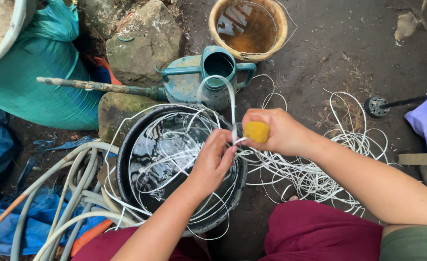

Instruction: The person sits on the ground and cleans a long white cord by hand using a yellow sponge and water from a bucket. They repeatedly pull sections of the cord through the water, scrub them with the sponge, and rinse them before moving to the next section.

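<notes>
Right now I see my right hand [276, 131] gripping a yellow sponge [256, 131] around the white strip [233, 108], my left hand [215, 157] pinching it over the black basin [126, 164], with most unwiped strips [315, 179] heaped at three o'clock.

A basin [126, 159] of water sits at centre, with coiled strip [175, 145] lying in it. At twelve o'clock stands a watering can [208, 77], a bucket [248, 29] behind it. Hose [64, 193] lies at eight o'clock, a loose strip pile [315, 174] at three, a sack [39, 87] at ten.
</notes>
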